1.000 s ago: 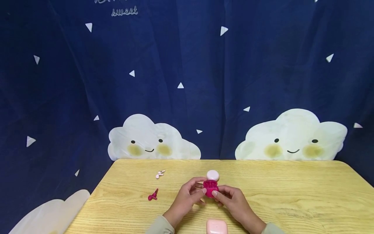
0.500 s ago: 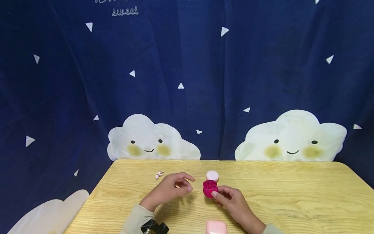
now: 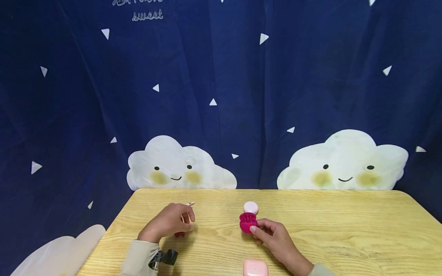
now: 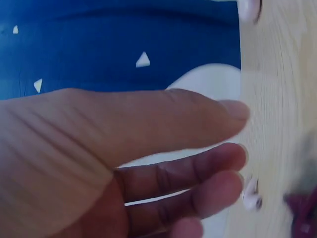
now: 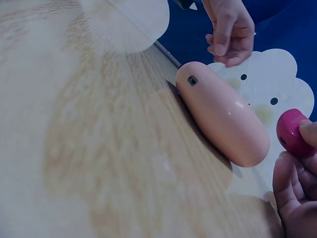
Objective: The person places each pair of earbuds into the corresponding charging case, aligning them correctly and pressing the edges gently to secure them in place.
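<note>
My right hand point(image 3: 274, 239) pinches a magenta earbud case point(image 3: 248, 224) between thumb and fingers, its lid standing up and its inside facing me. The right wrist view shows the underside of that case point(image 5: 293, 130) in the fingers point(image 5: 292, 183). Over on the left, my left hand point(image 3: 170, 221) hovers with bent fingers and nothing between them. Below its fingertips lie magenta earbuds point(image 3: 179, 234), mostly hidden by the hand in the head view. In the left wrist view the magenta earbuds point(image 4: 303, 215) show at the lower right edge, blurred, beyond the fingertips.
Pale pink earbuds point(image 3: 190, 203) lie behind my left hand, partly covered by it. A round, pale pink case point(image 3: 251, 207) sits just behind the magenta case. Near the front edge rests a pink case point(image 3: 255, 267) on the wooden table point(image 3: 345, 230). A blue cloud-patterned curtain point(image 3: 241, 96) hangs behind.
My left hand has let go of the magenta case and moved left, over the magenta earbuds. The right hand keeps holding the case in nearly the same place.
</note>
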`<action>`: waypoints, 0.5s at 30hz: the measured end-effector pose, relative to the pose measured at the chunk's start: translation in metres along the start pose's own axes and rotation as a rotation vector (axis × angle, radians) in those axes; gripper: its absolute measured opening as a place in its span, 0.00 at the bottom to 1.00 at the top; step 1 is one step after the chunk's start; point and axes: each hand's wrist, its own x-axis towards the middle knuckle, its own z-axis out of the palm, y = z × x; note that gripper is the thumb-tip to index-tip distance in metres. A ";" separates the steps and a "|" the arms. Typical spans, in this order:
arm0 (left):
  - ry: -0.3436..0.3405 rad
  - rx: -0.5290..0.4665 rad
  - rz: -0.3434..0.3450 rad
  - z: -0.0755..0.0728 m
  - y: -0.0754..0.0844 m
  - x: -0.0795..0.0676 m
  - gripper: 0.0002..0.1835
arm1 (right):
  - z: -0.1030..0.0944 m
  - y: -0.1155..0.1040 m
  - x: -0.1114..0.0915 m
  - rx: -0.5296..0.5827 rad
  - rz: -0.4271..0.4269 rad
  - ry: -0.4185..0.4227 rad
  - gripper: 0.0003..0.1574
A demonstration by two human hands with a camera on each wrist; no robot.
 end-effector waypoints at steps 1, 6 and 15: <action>0.004 0.025 -0.004 -0.001 -0.003 -0.001 0.05 | 0.000 0.000 0.000 -0.002 -0.001 0.000 0.18; 0.005 0.113 -0.038 -0.005 -0.014 -0.005 0.05 | 0.000 -0.001 0.000 -0.008 -0.004 -0.002 0.18; -0.029 0.107 -0.100 -0.008 -0.023 -0.011 0.08 | 0.000 0.000 0.000 -0.008 -0.003 -0.002 0.18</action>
